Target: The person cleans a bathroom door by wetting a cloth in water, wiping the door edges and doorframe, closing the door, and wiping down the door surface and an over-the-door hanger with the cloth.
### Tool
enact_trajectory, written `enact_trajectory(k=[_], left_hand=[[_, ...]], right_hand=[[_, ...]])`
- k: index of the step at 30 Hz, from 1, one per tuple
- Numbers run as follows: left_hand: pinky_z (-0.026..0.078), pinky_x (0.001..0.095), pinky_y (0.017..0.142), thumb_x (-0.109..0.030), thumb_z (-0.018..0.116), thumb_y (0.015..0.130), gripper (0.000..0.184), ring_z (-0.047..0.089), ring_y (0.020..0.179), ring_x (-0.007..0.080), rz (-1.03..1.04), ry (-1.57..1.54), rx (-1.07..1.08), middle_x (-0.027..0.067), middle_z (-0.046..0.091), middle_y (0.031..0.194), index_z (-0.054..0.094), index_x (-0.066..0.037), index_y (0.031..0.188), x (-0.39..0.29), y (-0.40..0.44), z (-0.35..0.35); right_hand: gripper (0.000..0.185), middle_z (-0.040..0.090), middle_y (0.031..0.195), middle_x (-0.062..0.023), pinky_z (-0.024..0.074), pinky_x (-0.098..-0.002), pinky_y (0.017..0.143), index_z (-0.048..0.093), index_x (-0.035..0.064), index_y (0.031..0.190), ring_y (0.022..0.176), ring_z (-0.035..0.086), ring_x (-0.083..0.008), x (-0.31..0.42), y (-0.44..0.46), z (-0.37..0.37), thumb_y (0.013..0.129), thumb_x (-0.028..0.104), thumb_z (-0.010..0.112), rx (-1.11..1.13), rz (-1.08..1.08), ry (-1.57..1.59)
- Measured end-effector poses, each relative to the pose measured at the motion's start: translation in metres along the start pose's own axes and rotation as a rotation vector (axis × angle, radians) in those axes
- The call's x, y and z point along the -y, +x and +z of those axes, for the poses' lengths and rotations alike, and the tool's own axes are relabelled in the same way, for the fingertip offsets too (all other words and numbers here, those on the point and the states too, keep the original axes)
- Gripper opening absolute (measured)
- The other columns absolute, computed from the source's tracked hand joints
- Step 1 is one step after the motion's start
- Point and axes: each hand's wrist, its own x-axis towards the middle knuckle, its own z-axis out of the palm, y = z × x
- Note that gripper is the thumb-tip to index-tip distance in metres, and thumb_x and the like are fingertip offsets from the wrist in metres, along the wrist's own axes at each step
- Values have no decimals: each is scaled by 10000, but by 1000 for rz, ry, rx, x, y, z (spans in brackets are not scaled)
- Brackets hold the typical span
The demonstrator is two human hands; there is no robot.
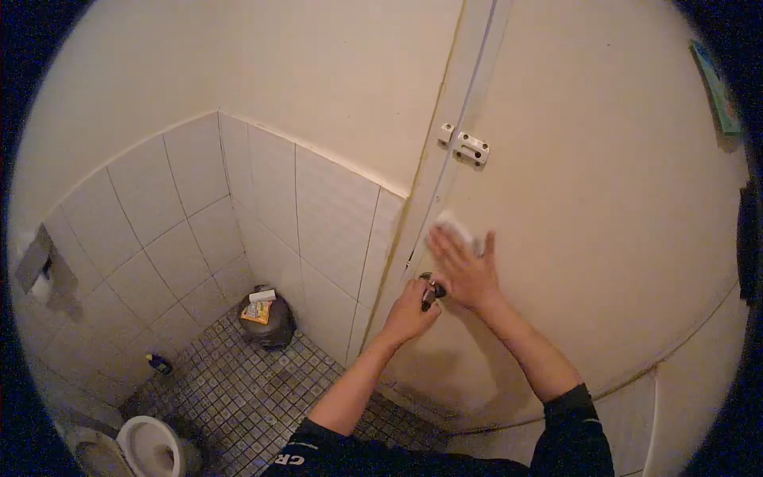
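Observation:
A pale door fills the right half of the view. My left hand is wrapped round the dark door handle near the door's edge. Just above and right of it, my right hand presses a white cloth against the door, its fingers spread over the cloth. The cloth is slightly blurred, and part of it is hidden beneath the fingers. Higher up, a white latch is fixed at the door's edge.
A toilet stands at the lower left, near a small dark bottle. In the tiled corner is a dark bin with a yellow packet on top. A paper holder hangs on the left wall.

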Motion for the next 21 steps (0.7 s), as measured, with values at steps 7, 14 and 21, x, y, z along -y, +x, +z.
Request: enact_trajectory(k=[7,14,21], left_hand=[[432,467,759,-255,590,724,400,506,918,406,10,36,-15,192,462,1024,422,-75,1039,12,3,9],[431,475,759,-269,587,737,392,505,915,411,12,14,-20,198,462,1021,418,-74,1032,10,-2,4],[431,477,756,-258,600,734,395,507,915,406,-14,10,-13,197,464,1027,417,-69,1029,10,1,7]], right_hand=[[633,203,1444,77,-73,-699,955,304,265,1355,1335,148,-98,-37,45,-37,796,526,442,-115,26,-29],[636,221,1438,75,-71,-698,958,306,247,1357,1334,154,-94,-14,26,-31,794,501,460,-104,71,2],[624,211,1444,66,-79,-703,951,335,240,1346,1338,141,-99,-18,-12,1,786,483,467,-11,-224,-33]])
